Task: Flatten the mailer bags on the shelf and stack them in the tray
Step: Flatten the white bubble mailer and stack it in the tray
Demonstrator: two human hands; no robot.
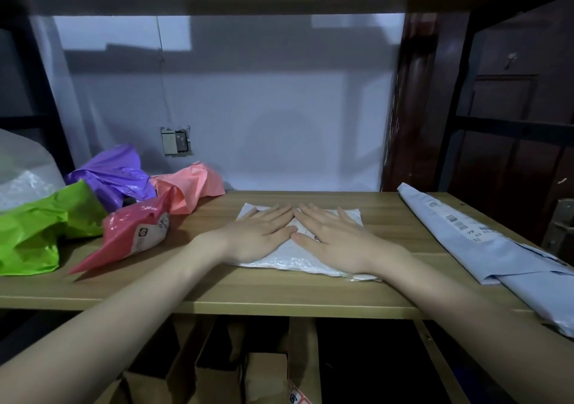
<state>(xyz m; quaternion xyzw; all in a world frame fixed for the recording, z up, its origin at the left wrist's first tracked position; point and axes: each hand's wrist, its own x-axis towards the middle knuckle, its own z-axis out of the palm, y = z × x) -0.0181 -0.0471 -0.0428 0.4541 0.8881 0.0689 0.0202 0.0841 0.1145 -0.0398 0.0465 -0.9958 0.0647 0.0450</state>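
A white mailer bag (pixel 295 264) lies flat in the middle of the wooden shelf (pixel 279 292). My left hand (pixel 264 233) and my right hand (pixel 329 236) both press palm-down on it, fingers spread, thumbs touching at the centre. At the left lie crumpled mailer bags: a green one (pixel 40 226), a red-pink one (pixel 136 233) with a sticker, a purple one (pixel 115 174) and a salmon one (pixel 192 186). A long grey-blue mailer bag (pixel 484 248) with a barcode label lies along the shelf's right side. No tray is in view.
A clear plastic bag (pixel 21 167) stands at the far left. Behind the shelf is a pale wall with a socket (pixel 175 141). Dark wooden doors are at the right. Cardboard boxes (pixel 257 375) sit below the shelf.
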